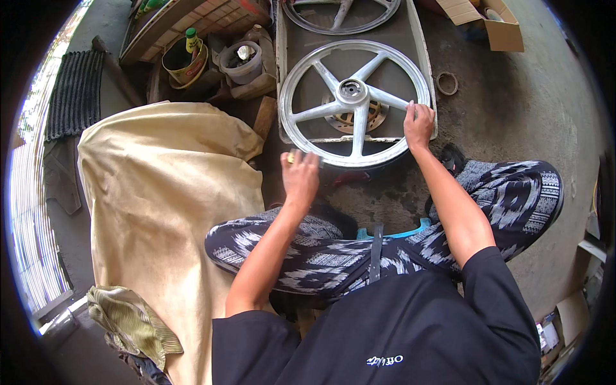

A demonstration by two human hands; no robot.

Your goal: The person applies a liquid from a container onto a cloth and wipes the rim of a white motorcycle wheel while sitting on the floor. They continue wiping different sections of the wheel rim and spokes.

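Note:
A five-spoke motorcycle wheel (353,98), pale grey and dull in patches, rests across the near end of a shallow tray (283,86). My right hand (418,124) grips its rim at the right, thumb near the end of a spoke. At the rim's lower left is my left hand (300,179), blurred, with its fingers closed around a small yellowish thing (290,158) that they mostly cover. Below the spokes, a perforated brake disc (337,121) shows through.
Another spoked wheel (342,14) lies at the tray's far end. To the left, a tan cloth (168,183) covers something bulky. Beyond it stand a yellow tub (180,70) and a translucent plastic bucket (239,72). A metal ring (447,83) and cardboard box (504,36) lie right.

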